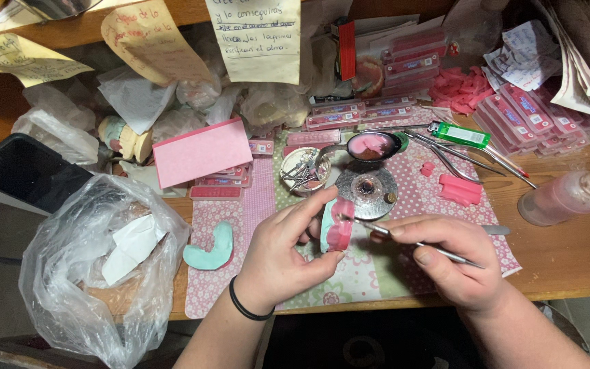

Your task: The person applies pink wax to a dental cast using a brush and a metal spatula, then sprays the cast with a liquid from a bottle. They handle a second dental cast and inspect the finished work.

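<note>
Over the table's (568,263) front edge, my left hand (278,256) grips a pink-and-teal dental mould (338,229) by its rim; my right hand (455,263) pinches a thin metal tool (404,239) touching it. The mould looks light, rigid, with soft, easily dented wax.

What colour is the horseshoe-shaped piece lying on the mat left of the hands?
Pale turquoise green, plain; the horseshoe-shaped piece shows clearly in the head view.
</note>
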